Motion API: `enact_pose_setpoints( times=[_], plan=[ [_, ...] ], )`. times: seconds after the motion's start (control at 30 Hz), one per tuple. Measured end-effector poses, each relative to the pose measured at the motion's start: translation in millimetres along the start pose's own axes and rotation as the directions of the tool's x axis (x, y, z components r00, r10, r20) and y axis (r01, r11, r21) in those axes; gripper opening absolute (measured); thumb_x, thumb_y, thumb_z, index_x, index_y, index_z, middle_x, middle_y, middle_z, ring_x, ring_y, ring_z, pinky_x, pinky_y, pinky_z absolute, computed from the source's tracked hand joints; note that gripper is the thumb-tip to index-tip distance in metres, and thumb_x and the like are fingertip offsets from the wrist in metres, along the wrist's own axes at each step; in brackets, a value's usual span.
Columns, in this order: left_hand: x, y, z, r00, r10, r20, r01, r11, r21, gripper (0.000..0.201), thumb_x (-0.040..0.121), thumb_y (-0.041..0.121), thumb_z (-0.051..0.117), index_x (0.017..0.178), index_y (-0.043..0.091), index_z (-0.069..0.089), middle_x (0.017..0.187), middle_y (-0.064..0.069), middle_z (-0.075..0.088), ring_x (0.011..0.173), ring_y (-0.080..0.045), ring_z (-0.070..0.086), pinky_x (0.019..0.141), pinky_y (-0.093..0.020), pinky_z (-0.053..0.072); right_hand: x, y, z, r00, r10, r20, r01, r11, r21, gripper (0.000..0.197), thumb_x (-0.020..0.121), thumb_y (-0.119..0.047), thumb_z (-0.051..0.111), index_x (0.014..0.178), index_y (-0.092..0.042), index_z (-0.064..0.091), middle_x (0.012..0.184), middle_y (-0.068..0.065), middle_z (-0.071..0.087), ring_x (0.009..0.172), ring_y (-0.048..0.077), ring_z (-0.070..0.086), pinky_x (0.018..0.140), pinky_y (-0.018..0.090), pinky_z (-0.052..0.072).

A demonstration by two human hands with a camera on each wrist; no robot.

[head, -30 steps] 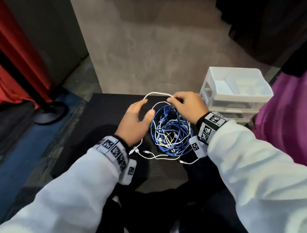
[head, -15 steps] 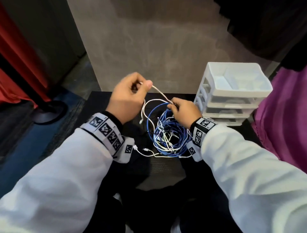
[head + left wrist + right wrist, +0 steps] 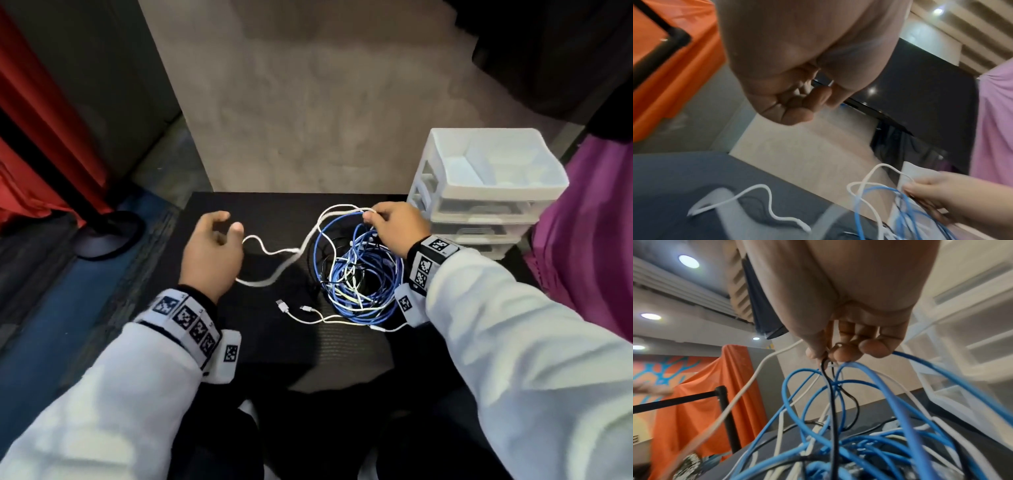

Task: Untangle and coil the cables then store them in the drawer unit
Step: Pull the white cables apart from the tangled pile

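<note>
A tangle of blue, white and black cables (image 3: 356, 270) lies on the black mat (image 3: 260, 212). At the tangle's far edge my right hand (image 3: 370, 216) pinches several strands; the right wrist view shows the right hand (image 3: 830, 353) pinching black and white strands, with blue cable (image 3: 869, 382) looped below. A white cable (image 3: 274, 255) trails left across the mat. My left hand (image 3: 227, 222) hovers beside its end with fingers loosely curled; in the left wrist view that hand (image 3: 812, 100) holds nothing and the white cable (image 3: 760, 188) lies below it. The white drawer unit (image 3: 486, 178) stands just right of my right hand.
Two white plug ends (image 3: 282, 305) lie on the mat in front of the tangle. A black stanchion base (image 3: 106, 233) and red cloth (image 3: 34, 137) are on the left. Purple cloth (image 3: 589, 240) hangs right of the drawers. A beige wall panel (image 3: 325, 102) rises behind the mat.
My left hand, which had lifted a white strand, has come down to the left and let it go. The strand now lies on the mat. My right hand keeps its pinch.
</note>
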State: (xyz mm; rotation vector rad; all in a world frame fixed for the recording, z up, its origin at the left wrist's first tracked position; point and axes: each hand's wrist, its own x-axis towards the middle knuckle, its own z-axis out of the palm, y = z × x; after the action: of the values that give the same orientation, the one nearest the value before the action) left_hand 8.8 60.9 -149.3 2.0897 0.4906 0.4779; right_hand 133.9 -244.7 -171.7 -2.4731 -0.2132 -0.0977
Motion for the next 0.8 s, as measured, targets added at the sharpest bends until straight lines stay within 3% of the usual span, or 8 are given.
enact_pose_setpoints(
  times=[0.1, 0.2, 0.27, 0.4, 0.5, 0.67, 0.73, 0.8],
  plan=[
    [-18, 33, 31, 0.955, 0.295, 0.014, -0.295, 0.955, -0.026, 0.02, 0.096, 0.028, 0.064, 0.115, 0.023, 0.07, 0.085, 0.005, 0.063, 0.073, -0.002, 0.058, 0.079, -0.028, 0.049, -4, -6, 6, 0.998, -0.065, -0.004, 0.064, 0.996, -0.067, 0.032, 0.103, -0.04, 0.057, 0.083, -0.02, 0.072, 0.074, -0.005, 0.068, 0.081, 0.023, 0.066, 0.069, 0.033, 0.048],
    [-24, 54, 72, 0.843, 0.511, 0.17, -0.52, 0.854, 0.011, 0.03, 0.092, 0.03, 0.062, 0.118, 0.02, 0.072, 0.11, -0.002, 0.07, 0.1, -0.014, 0.064, 0.099, -0.031, 0.049, -11, -19, 9, 0.987, -0.161, -0.019, 0.156, 0.972, -0.178, 0.027, 0.104, -0.037, 0.055, 0.092, -0.02, 0.073, 0.087, 0.004, 0.071, 0.088, 0.03, 0.065, 0.069, 0.034, 0.042],
    [-27, 62, 95, 0.827, 0.474, 0.304, -0.502, 0.865, 0.019, 0.031, 0.094, 0.033, 0.058, 0.117, 0.018, 0.071, 0.108, -0.002, 0.072, 0.105, -0.023, 0.066, 0.098, -0.035, 0.049, -16, -27, 7, 0.979, -0.202, -0.021, 0.191, 0.95, -0.245, 0.025, 0.104, -0.034, 0.054, 0.1, -0.021, 0.075, 0.097, 0.008, 0.071, 0.093, 0.034, 0.065, 0.071, 0.036, 0.043],
    [-26, 70, 111, 0.843, 0.267, 0.466, -0.347, 0.933, 0.093, 0.028, 0.105, 0.033, 0.051, 0.091, 0.015, 0.067, 0.064, 0.007, 0.054, 0.068, -0.017, 0.061, 0.066, -0.032, 0.041, -23, -27, 4, 0.98, -0.2, -0.006, 0.191, 0.945, -0.265, 0.025, 0.103, -0.029, 0.052, 0.105, -0.022, 0.076, 0.102, 0.008, 0.07, 0.096, 0.035, 0.066, 0.074, 0.039, 0.049],
    [-23, 78, 95, 0.842, 0.345, 0.414, -0.347, 0.935, -0.075, 0.032, 0.105, 0.028, 0.052, 0.08, 0.013, 0.065, 0.05, 0.009, 0.045, 0.048, -0.005, 0.043, 0.059, -0.028, 0.033, -25, -16, 3, 0.988, -0.154, 0.009, 0.152, 0.969, -0.196, 0.02, 0.103, -0.034, 0.054, 0.098, -0.026, 0.07, 0.092, 0.0, 0.073, 0.09, 0.029, 0.068, 0.075, 0.039, 0.054],
    [-22, 111, 38, 0.878, 0.426, 0.218, -0.366, 0.891, -0.269, 0.033, 0.106, 0.027, 0.051, 0.075, 0.016, 0.06, 0.057, 0.008, 0.044, 0.056, -0.02, 0.045, 0.057, -0.034, 0.046, -14, 7, 8, 0.999, 0.013, 0.052, -0.009, 0.997, -0.076, 0.023, 0.104, -0.036, 0.055, 0.091, -0.021, 0.065, 0.081, 0.001, 0.072, 0.079, 0.027, 0.067, 0.074, 0.038, 0.056],
    [-16, 118, 3, 0.902, 0.426, 0.072, -0.364, 0.839, -0.405, 0.031, 0.104, 0.031, 0.051, 0.076, 0.024, 0.061, 0.062, -0.001, 0.043, 0.057, -0.013, 0.044, 0.06, -0.026, 0.049, -12, 22, 12, 0.992, 0.098, 0.078, -0.096, 0.995, -0.031, 0.023, 0.103, -0.037, 0.056, 0.089, -0.021, 0.065, 0.077, 0.0, 0.069, 0.073, 0.027, 0.067, 0.075, 0.042, 0.059],
    [-5, 110, -25, 0.912, 0.41, -0.005, -0.375, 0.828, -0.418, 0.031, 0.103, 0.037, 0.051, 0.078, 0.024, 0.064, 0.065, -0.004, 0.047, 0.057, -0.008, 0.046, 0.065, -0.032, 0.052, -14, 35, 15, 0.988, 0.134, 0.072, -0.135, 0.991, -0.004, 0.025, 0.102, -0.04, 0.059, 0.088, -0.021, 0.066, 0.075, -0.003, 0.066, 0.076, 0.026, 0.066, 0.075, 0.037, 0.056]
  ],
)
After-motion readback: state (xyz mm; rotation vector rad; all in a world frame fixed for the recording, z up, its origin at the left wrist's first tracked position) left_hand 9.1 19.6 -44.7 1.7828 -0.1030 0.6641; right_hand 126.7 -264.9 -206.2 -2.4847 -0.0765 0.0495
